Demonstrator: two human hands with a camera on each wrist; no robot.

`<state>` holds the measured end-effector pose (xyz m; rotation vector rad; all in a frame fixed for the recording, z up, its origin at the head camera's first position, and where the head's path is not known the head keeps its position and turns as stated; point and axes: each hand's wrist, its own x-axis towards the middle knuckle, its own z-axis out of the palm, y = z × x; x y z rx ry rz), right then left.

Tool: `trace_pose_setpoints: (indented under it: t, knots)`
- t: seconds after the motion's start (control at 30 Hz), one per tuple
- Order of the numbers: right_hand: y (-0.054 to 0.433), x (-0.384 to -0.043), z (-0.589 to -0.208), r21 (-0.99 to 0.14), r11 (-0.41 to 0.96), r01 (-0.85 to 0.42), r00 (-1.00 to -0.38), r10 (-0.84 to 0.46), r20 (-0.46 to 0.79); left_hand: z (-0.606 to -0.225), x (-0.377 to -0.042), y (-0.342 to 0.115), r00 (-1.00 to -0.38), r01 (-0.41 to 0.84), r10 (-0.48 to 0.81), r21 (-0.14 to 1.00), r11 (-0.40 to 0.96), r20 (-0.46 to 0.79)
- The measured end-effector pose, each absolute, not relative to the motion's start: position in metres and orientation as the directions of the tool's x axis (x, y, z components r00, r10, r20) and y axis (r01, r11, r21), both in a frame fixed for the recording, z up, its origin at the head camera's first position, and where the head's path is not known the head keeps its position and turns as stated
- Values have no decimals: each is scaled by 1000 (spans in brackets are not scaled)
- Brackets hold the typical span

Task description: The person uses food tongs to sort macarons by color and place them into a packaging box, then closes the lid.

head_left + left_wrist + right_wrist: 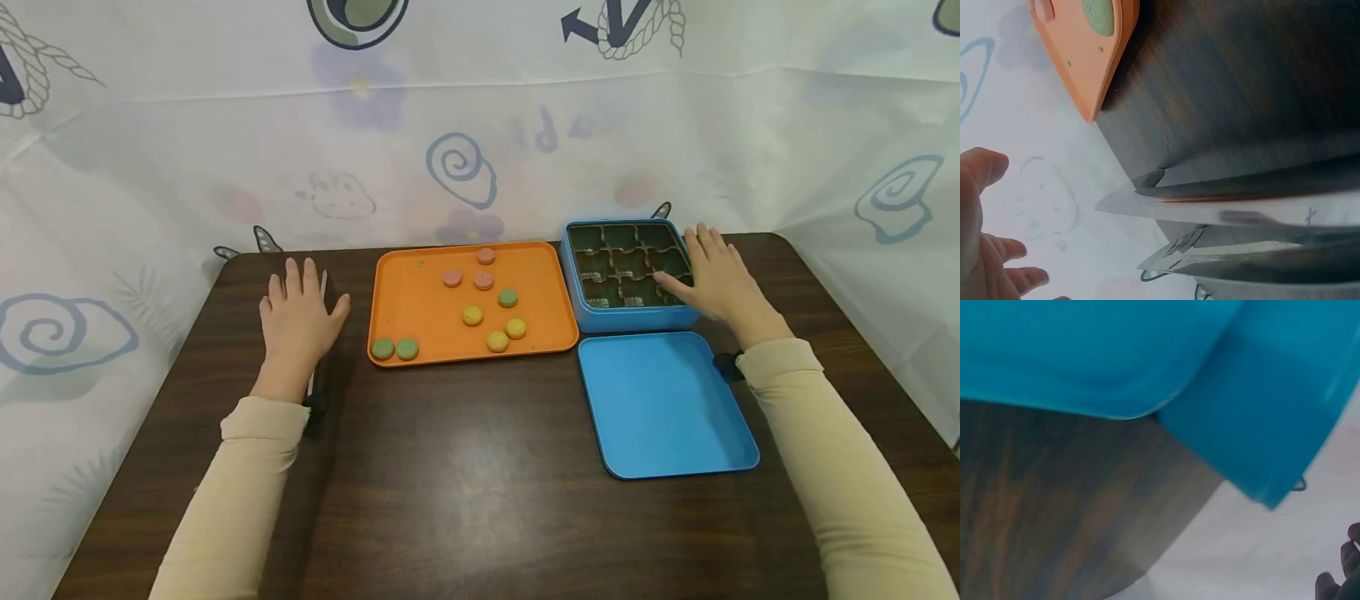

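My left hand, fingers spread, is over the left part of the table. Long metal tongs with two separate arms run close by it; in the head view only slivers show past the hand. To its right lies an orange tray bearing three pink cookies, three green cookies and three yellow cookies. My right hand, fingers extended, overlaps the right rim of a blue box. Inside the box is a dark divided insert with several compartments.
A flat blue lid lies in front of the box, on the dark wooden table. Behind the table hangs a white printed cloth, which also runs down both sides.
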<state>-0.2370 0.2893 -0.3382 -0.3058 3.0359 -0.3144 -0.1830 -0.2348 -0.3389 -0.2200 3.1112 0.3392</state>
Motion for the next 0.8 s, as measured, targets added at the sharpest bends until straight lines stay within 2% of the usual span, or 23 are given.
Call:
trace_pose_setpoints:
  t: [0.3,0.8]
  knots:
    - [303,-236,-357,-219,958,-183,-964,-219,-152,-342,-169,-238,-987,-162,-155,202,966,-49]
    - [310,-233,-371,-234,957,-172,-962,-214,-167,-360,-149,-261,-973,-214,-189,206,955,-135]
